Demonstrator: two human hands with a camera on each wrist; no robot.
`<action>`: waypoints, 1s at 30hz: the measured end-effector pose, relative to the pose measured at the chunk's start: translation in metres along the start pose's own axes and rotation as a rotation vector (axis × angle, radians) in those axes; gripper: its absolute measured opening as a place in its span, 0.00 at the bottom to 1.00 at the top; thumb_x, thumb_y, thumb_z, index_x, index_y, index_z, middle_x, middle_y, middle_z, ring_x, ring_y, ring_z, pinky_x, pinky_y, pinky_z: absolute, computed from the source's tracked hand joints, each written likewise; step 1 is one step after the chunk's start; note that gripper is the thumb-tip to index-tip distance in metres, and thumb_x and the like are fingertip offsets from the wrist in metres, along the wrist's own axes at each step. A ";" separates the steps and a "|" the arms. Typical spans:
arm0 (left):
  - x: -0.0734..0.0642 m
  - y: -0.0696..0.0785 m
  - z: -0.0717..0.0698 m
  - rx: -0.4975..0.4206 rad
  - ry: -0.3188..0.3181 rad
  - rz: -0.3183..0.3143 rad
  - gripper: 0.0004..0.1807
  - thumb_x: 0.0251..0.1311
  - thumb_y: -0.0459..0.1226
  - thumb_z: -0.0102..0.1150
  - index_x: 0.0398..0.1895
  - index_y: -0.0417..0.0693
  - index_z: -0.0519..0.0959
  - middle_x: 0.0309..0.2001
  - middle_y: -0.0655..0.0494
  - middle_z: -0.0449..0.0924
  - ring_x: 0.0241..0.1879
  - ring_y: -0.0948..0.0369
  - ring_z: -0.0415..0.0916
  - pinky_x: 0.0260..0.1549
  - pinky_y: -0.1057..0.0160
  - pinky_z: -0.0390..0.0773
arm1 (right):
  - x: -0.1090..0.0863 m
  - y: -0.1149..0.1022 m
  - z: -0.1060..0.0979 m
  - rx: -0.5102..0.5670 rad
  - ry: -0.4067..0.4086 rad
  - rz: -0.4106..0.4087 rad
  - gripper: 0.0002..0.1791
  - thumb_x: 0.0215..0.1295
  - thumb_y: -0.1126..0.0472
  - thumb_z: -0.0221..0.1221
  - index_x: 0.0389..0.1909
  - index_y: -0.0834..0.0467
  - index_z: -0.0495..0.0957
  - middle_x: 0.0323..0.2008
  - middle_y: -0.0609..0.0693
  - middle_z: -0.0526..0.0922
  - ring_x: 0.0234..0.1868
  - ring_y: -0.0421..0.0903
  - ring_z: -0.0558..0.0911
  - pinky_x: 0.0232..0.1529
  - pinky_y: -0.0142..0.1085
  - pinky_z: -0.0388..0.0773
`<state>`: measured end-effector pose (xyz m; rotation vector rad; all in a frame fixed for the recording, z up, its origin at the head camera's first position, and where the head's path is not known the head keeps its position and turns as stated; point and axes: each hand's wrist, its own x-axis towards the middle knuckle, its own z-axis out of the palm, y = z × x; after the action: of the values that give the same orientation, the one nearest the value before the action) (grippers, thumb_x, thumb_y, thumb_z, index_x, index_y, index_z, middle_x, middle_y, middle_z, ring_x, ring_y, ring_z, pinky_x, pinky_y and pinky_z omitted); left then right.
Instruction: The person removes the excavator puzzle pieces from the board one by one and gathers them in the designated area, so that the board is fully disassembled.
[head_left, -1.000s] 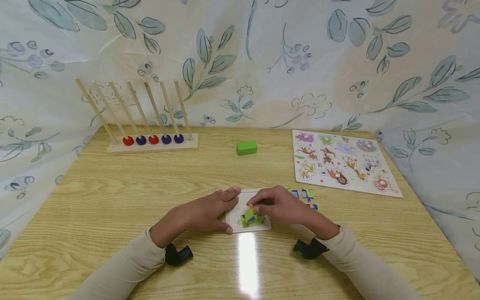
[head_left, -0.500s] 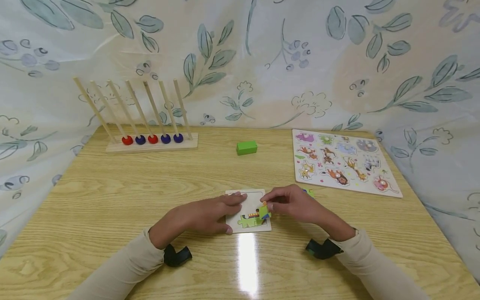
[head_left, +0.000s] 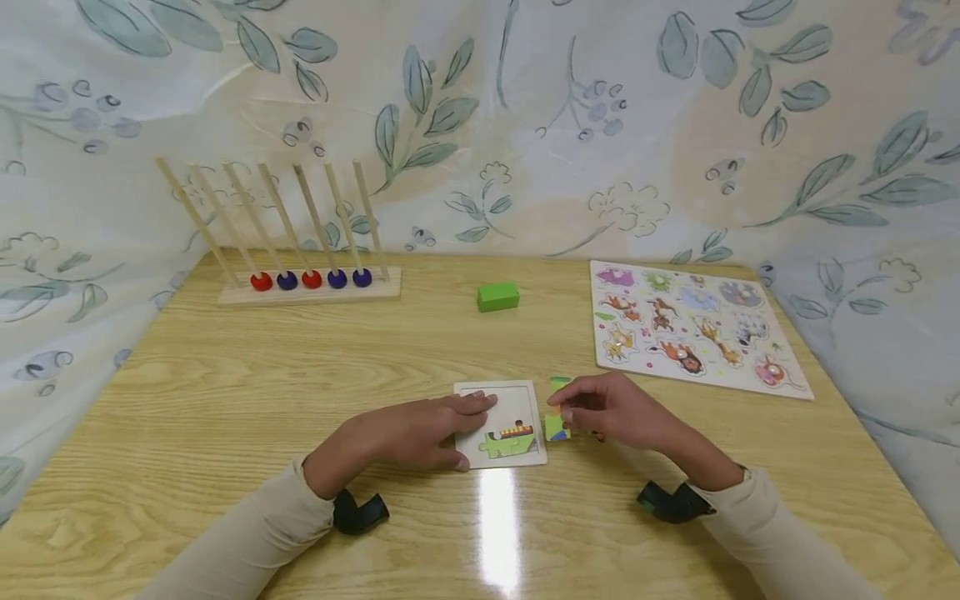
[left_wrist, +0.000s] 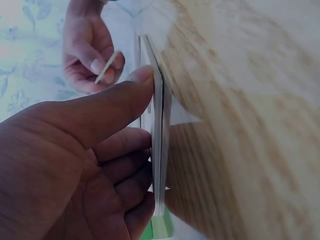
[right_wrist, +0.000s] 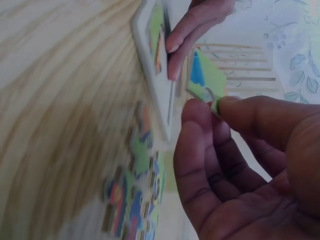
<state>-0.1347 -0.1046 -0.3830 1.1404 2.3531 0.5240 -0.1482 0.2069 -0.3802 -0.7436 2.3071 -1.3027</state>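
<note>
My right hand [head_left: 618, 410] pinches a green and blue jigsaw piece [head_left: 557, 427] between thumb and fingertips, just off the right edge of a small wooden puzzle tray [head_left: 517, 406]. In the right wrist view the piece [right_wrist: 207, 77] is tilted and clear of the table. My left hand [head_left: 401, 435] rests on the tray's left side, fingers stretched over its face, thumb at the near left corner. Fitted green pieces [head_left: 504, 447] lie along the tray's near edge. Loose jigsaw pieces [right_wrist: 140, 157] lie on the table by my right hand, mostly hidden by it in the head view.
A bead rack [head_left: 311, 289] with upright rods and red and blue beads stands at the back left. Behind the tray sits a green block [head_left: 498, 297]. An animal peg puzzle board [head_left: 652, 367] lies at the back right. Patterned cloth [head_left: 480, 125] hangs behind the table.
My right hand has moved right with the jigsaw piece, from above the tray to beyond its right edge. My left hand's fingers have shifted slightly and stay on the tray.
</note>
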 end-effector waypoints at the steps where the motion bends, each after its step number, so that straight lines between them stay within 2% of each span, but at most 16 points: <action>1: 0.000 0.000 0.000 0.002 -0.001 0.005 0.36 0.66 0.42 0.60 0.73 0.39 0.59 0.76 0.53 0.47 0.74 0.57 0.44 0.67 0.57 0.56 | -0.001 0.001 0.000 -0.002 -0.003 0.005 0.11 0.68 0.66 0.58 0.48 0.66 0.82 0.40 0.54 0.83 0.29 0.42 0.77 0.25 0.33 0.75; 11: -0.001 -0.002 0.000 0.031 0.004 -0.013 0.36 0.66 0.42 0.61 0.73 0.41 0.60 0.77 0.56 0.46 0.74 0.58 0.44 0.68 0.58 0.54 | -0.008 0.010 -0.001 0.016 -0.056 -0.019 0.09 0.67 0.70 0.57 0.46 0.66 0.81 0.43 0.55 0.83 0.38 0.42 0.80 0.36 0.32 0.78; 20: -0.002 0.000 -0.002 0.000 0.001 -0.026 0.37 0.65 0.42 0.62 0.73 0.42 0.60 0.77 0.56 0.46 0.74 0.58 0.43 0.68 0.57 0.53 | -0.012 0.007 -0.002 -0.006 -0.057 -0.042 0.09 0.66 0.70 0.59 0.46 0.65 0.82 0.43 0.54 0.84 0.35 0.43 0.80 0.34 0.32 0.78; 30: -0.001 -0.001 -0.001 -0.004 0.003 -0.021 0.36 0.65 0.41 0.62 0.73 0.41 0.60 0.77 0.55 0.47 0.74 0.57 0.44 0.68 0.56 0.55 | -0.016 0.009 -0.001 -0.009 -0.080 -0.017 0.10 0.65 0.72 0.60 0.46 0.65 0.83 0.45 0.55 0.85 0.41 0.42 0.82 0.38 0.33 0.80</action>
<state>-0.1353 -0.1064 -0.3821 1.1133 2.3631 0.5233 -0.1386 0.2209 -0.3863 -0.8047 2.2497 -1.2482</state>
